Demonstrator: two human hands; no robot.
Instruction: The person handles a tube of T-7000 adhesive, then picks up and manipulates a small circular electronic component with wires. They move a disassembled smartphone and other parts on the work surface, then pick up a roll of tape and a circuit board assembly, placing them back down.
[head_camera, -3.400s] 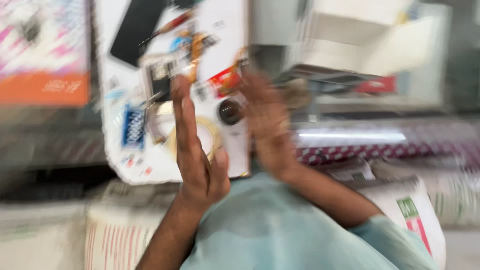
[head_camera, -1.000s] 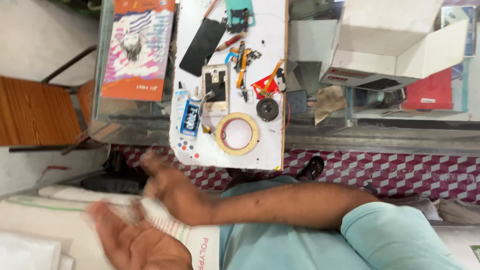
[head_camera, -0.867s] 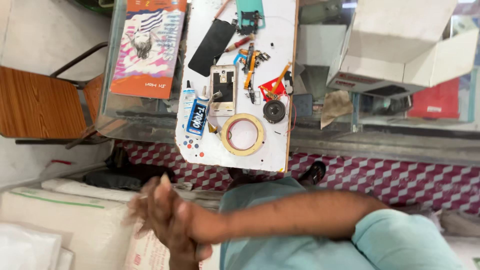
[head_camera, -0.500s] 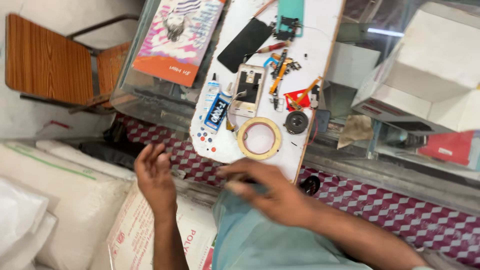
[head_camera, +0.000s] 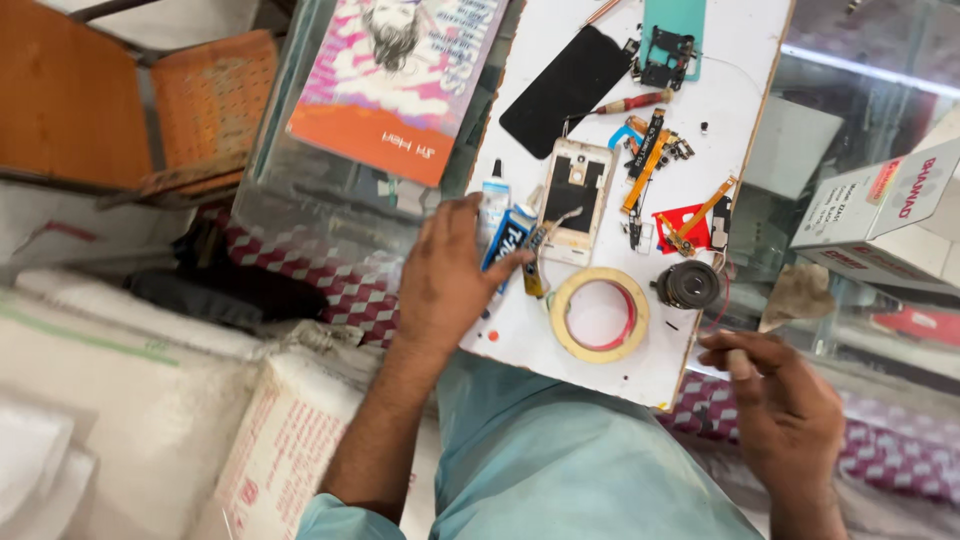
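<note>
While the open left hand (head_camera: 447, 283) rests on the blue glue tube (head_camera: 508, 240), it should grip lightly; the right hand (head_camera: 785, 400) hovers loosely curled, empty.

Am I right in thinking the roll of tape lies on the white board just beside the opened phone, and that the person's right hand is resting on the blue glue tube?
Not quite: it is the left hand that rests on the blue glue tube; the right hand is off the white board at its near edge. The roll of tape does lie beside the opened phone, as the head view shows.
</note>
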